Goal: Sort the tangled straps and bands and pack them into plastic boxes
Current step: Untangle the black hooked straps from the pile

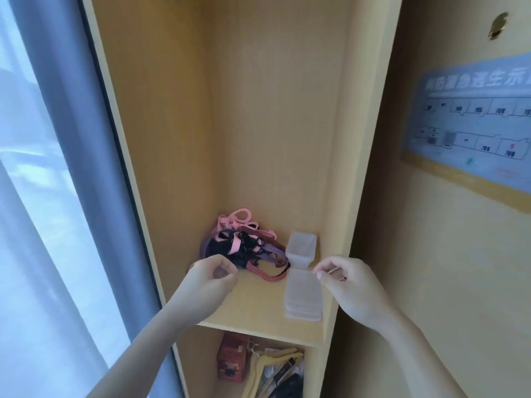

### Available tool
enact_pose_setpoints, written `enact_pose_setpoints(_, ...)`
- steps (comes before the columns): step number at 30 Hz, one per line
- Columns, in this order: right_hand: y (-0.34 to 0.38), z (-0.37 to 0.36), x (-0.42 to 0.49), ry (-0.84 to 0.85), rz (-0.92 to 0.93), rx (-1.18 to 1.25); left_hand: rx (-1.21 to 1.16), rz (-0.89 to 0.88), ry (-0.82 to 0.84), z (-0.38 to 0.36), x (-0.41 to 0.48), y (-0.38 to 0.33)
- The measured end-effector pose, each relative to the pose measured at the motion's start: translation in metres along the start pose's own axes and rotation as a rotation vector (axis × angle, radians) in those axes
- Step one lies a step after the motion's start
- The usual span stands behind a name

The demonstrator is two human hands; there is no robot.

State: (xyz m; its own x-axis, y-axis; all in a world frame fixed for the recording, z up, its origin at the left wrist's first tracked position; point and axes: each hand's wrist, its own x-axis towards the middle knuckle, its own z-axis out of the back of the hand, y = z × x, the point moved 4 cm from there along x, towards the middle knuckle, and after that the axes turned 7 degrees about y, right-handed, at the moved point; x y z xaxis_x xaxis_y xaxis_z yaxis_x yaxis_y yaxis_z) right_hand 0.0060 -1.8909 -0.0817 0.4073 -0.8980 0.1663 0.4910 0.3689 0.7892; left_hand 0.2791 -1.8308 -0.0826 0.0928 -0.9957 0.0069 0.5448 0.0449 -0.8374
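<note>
A tangled heap of straps and bands point(244, 244), pink, black, purple and red-striped, lies at the back left of a wooden shelf point(253, 308). To its right stands an open clear plastic box point(301, 248), with a stack of clear lids or flat boxes point(304, 294) in front of it. My left hand point(214, 278) hovers just in front of the heap, fingers loosely curled, holding nothing. My right hand point(342, 285) is raised right of the lid stack, its fingers also loosely curled and empty.
The shelf sits in a narrow wooden cabinet between a side panel point(161, 139) and a right wall point(359, 168). Below the shelf are a red box point(232, 360) and several hangers point(275, 369). A curtain point(57, 196) hangs left; a wall plan point(474, 122) right.
</note>
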Motion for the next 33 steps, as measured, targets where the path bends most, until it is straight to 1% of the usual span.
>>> enact_pose_setpoints(3, -0.009, -0.004, 0.03, 0.08, 0.004, 0.005, 0.001, 0.025, 0.017, -0.01, 0.026, 0.0)
enact_pose_setpoints(6, -0.017, -0.007, 0.057, 0.134, 0.012, -0.002, 0.001, 0.042, -0.04, -0.004, 0.053, 0.0)
enact_pose_setpoints(8, -0.023, -0.009, 0.074, 0.141, 0.015, 0.002, -0.007, 0.048, -0.061, -0.001, 0.071, 0.002)
enact_pose_setpoints(12, -0.037, -0.017, 0.107, 0.133, 0.005, 0.011, 0.012, 0.063, -0.045, -0.004, 0.107, 0.012)
enact_pose_setpoints(19, -0.061, -0.046, 0.166, 0.145, -0.003, -0.037, 0.005, 0.127, -0.026, -0.002, 0.169, 0.06)
enact_pose_setpoints(23, -0.066, -0.067, 0.208, 0.167, -0.038, -0.064, -0.017, 0.13, -0.011, 0.005, 0.219, 0.085)
enact_pose_setpoints(29, -0.072, -0.106, 0.282, 0.214, -0.088, -0.111, -0.038, 0.133, 0.063, 0.025, 0.298, 0.123)
enact_pose_setpoints(33, -0.089, -0.12, 0.314, 0.237, -0.125, -0.14, -0.011, 0.137, 0.074, 0.025, 0.329, 0.151)
